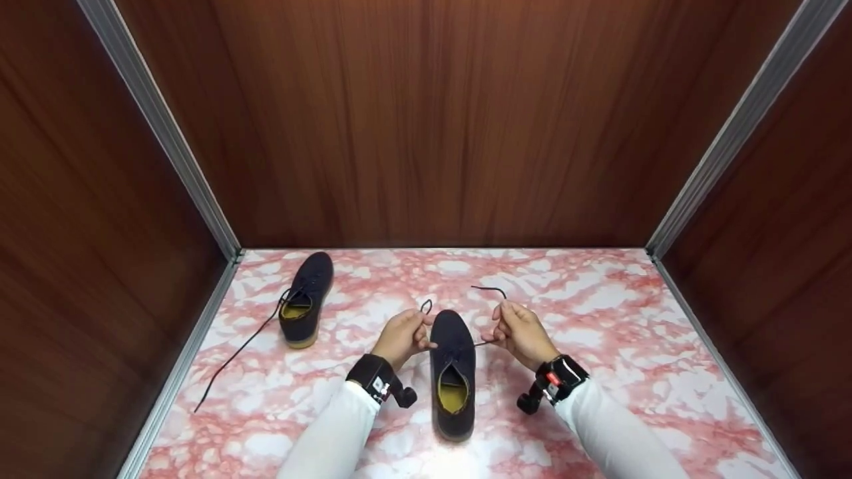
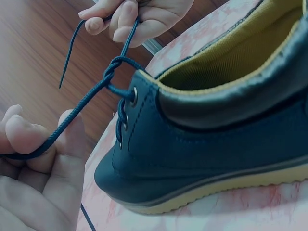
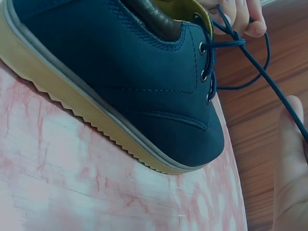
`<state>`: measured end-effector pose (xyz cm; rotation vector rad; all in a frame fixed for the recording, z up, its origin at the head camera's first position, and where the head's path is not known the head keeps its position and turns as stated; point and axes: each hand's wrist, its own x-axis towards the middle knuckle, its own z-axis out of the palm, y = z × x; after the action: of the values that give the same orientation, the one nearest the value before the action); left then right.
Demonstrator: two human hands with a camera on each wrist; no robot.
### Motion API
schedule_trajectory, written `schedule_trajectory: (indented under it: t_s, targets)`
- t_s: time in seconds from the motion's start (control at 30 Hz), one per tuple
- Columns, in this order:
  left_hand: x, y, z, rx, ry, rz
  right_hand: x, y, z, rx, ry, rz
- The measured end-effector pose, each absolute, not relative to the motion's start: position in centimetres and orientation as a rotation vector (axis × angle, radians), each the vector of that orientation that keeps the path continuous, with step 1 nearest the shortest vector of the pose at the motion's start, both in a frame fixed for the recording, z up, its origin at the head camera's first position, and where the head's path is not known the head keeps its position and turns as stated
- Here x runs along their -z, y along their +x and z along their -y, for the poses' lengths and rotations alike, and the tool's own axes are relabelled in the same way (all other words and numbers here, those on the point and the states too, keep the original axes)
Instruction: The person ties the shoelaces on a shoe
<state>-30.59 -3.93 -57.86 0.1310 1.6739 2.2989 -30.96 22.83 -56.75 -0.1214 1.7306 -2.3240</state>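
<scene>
1. Shoe (image 1: 452,349) of dark blue colour, with yellow lining, stands upright on the table (image 1: 665,372), between your two hands. Its toe points away from you and its heel is toward you.
2. Your left hand (image 1: 403,336) is just beside the shoe, on its left side. Its fingers are bent and hold one strand of the shoelace (image 2: 86,100); a small loop of cord shows above them in the head view.
3. Your right hand (image 1: 522,332) is on the other side, near the shoe. Its fingers pinch the other strand, and a loose end sticks out past them.
4. Between your hands, the two strands twist around each other close to the upper eyelet (image 2: 134,96).
5. Second shoe (image 1: 307,299), also dark, stands well to the left, and its toe also points away from you. Its long loose lace (image 1: 227,363) trails over the table toward you.
6. Brown wood-patterned walls (image 1: 426,126) rise behind the table and on both sides.
</scene>
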Motion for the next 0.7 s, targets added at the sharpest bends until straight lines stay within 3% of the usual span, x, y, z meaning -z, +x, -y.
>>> schedule_trajectory:
  t_s: [0.7]
  targets:
    - [58.9, -30.1, 6.3, -2.167, 0.099, -1.964, 58.2, -30.9, -23.8, 2.190, 0.052, -1.937]
